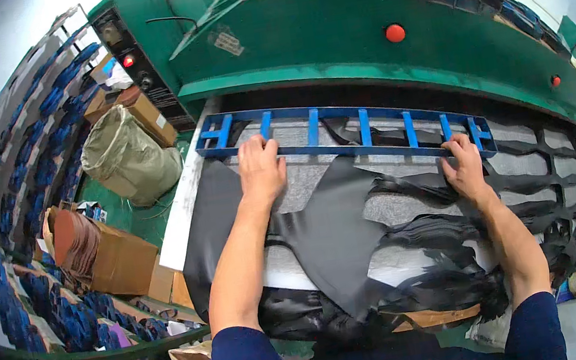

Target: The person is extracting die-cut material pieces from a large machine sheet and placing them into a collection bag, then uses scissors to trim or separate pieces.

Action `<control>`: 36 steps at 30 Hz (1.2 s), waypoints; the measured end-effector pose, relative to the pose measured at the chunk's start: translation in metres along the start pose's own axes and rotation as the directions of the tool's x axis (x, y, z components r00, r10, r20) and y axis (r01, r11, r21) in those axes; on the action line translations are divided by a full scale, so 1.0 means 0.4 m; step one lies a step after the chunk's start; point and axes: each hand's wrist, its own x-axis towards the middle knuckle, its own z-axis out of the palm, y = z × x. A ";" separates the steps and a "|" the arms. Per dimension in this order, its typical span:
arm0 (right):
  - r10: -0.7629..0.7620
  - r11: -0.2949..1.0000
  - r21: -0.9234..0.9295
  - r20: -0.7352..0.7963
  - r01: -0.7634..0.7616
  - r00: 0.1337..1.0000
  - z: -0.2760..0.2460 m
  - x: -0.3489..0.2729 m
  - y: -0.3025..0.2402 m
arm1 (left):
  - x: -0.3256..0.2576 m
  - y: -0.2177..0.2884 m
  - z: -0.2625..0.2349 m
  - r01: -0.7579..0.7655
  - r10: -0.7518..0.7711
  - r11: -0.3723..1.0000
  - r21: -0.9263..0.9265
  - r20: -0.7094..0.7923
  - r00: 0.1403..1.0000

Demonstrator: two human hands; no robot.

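A long blue metal cutting die (364,128), shaped like a ladder with several crossbars, lies across the far part of the press table (302,178). My left hand (262,169) grips its near rail beside a crossbar toward the left end. At the right end, my right hand (463,165) has its fingers closed round the near rail. Under and in front of the die spreads thin black sheet material (337,236), smooth in the middle. Towards the right it turns into cut strips (437,228) with grey board showing through the gaps. Some black material hangs over the near edge.
Beyond the die stands a green press (326,33) with red buttons (395,33). Left of the table are a pale green sack (128,159), a cardboard box (121,261) with brown sheets, and racks of blue dies (36,136). More black material lies on top of the press.
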 end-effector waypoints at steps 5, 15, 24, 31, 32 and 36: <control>0.018 0.999 0.045 0.074 -0.022 0.997 -0.067 -0.019 -0.018 | 0.001 0.016 -0.028 0.057 -0.066 0.997 0.049 0.204 0.977; 0.086 0.994 0.068 -0.068 -0.081 0.994 -0.369 -0.374 0.026 | -0.071 0.273 -0.192 -0.094 0.108 0.970 -0.224 0.049 0.993; 0.341 0.929 -0.002 -0.386 -0.370 0.857 -0.600 -0.876 0.162 | -0.436 0.811 -0.236 -0.234 0.321 0.869 -0.437 0.136 0.937; 0.376 0.923 0.067 -0.368 -0.379 0.850 -0.573 -0.920 0.215 | -0.499 0.892 -0.131 -0.174 0.179 0.961 -0.216 0.003 0.984; 0.391 0.918 0.091 -0.365 -0.385 0.845 -0.570 -0.920 0.231 | -0.502 0.900 -0.126 -0.155 0.161 0.964 -0.215 0.011 0.987; 0.334 0.930 0.005 -0.429 -0.368 0.839 -0.524 -0.893 0.268 | -0.514 0.881 -0.102 -0.166 0.164 0.973 -0.162 -0.026 0.986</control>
